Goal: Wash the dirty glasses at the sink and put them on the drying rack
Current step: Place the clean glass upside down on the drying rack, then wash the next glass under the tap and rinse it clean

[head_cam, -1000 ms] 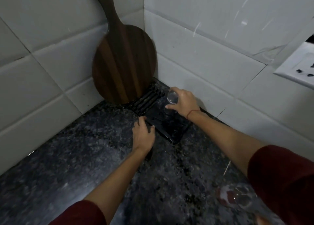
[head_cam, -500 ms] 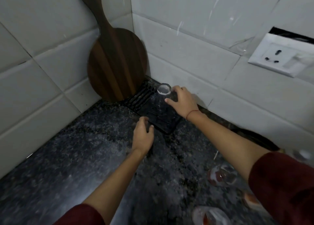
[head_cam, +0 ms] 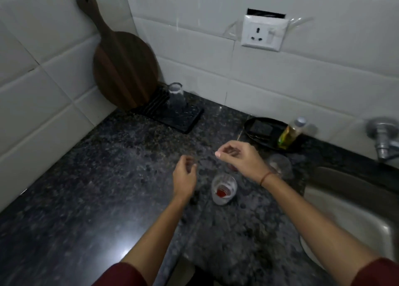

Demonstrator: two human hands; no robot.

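Head view looks down on a dark speckled tabletop [head_cam: 90, 188] set in a tiled corner, with its left half bare and giving wide room to move. At the back corner a black drying rack [head_cam: 183, 121] lies flat, its front edge well apart from both hands; a clear washed glass [head_cam: 176, 96] stands upside down on it, just beside the wooden cutting board [head_cam: 124, 69] that leans on the wall. The left hand [head_cam: 184, 177] hovers over the tabletop with its grip loosely curled and holding nothing. The right hand [head_cam: 239, 159] hangs just beside it, fingers half bent, grip empty too. Between the two wrists a dirty glass [head_cam: 224, 189] with red liquid at the bottom stands upright, near both hands but not touched. Another glass [head_cam: 280, 165], blurred, sits behind the right wrist near the edge of the sink [head_cam: 345, 210], whose steel rim runs along the right side under a tap [head_cam: 382, 138]. A black dish [head_cam: 266, 132] and a bottle [head_cam: 290, 134] stand at the back wall. Half a second ago the right hand was at the rack gripping the clear glass and the left hand rested at the rack's edge; now both have drawn back to the middle of the tabletop and the glass stands alone on the rack
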